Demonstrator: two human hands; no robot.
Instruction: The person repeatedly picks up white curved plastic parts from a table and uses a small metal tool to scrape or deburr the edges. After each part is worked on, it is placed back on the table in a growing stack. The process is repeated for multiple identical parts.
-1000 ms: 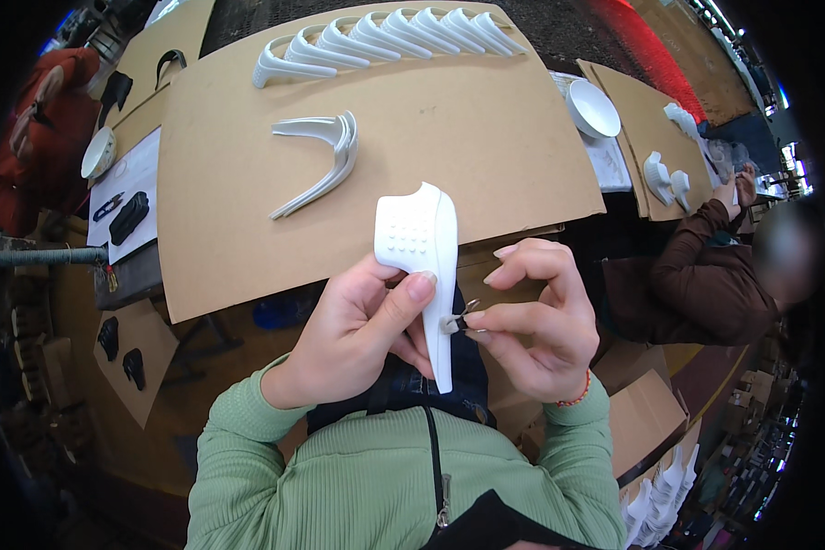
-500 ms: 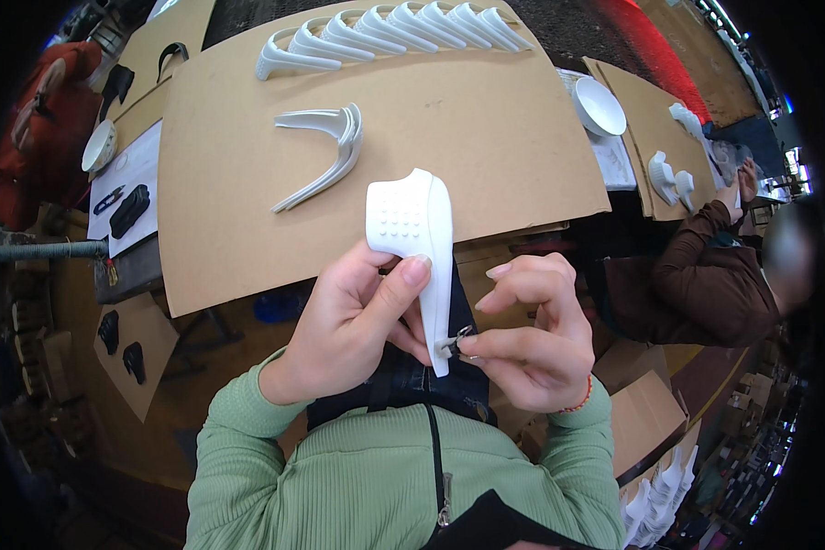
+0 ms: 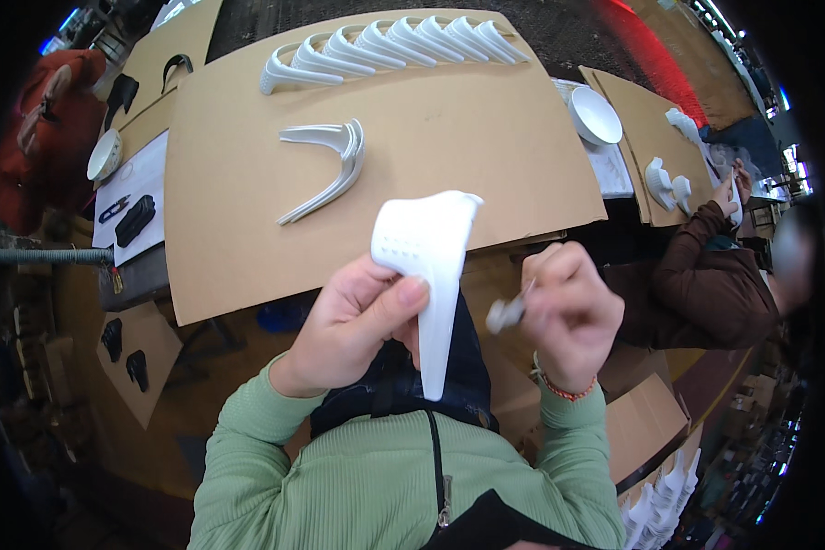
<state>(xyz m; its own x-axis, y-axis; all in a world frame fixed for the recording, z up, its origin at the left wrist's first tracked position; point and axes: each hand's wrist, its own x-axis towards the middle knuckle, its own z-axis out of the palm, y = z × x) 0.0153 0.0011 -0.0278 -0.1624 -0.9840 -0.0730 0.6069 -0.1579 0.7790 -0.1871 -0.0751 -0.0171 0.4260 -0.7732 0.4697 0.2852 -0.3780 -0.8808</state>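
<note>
My left hand [image 3: 353, 316] is closed on a white moulded U-shaped strap [image 3: 442, 284]. Thumb and fingers pinch the strap at its middle, one tapered end pointing down toward my lap. Small raised dots show on its broad part. To the right of the strap, and apart from it, my right hand [image 3: 573, 316] is curled and smeared by motion. A small whitish, blurred piece [image 3: 504, 314] sticks out from its fingertips; its kind cannot be made out.
A cardboard-topped table [image 3: 238, 238] bears a small stack of white straps [image 3: 348, 165] and a row of them [image 3: 376, 55]. White bowls [image 3: 596, 115] [image 3: 105, 154] stand either side. A co-worker [image 3: 697, 284] sits at right. An open carton [image 3: 637, 417] is at lower right.
My right hand has moved away from the strap's lower end, to the right and slightly up, its fingers now curled in. The strap has turned a little and sits slightly lower in my left hand.
</note>
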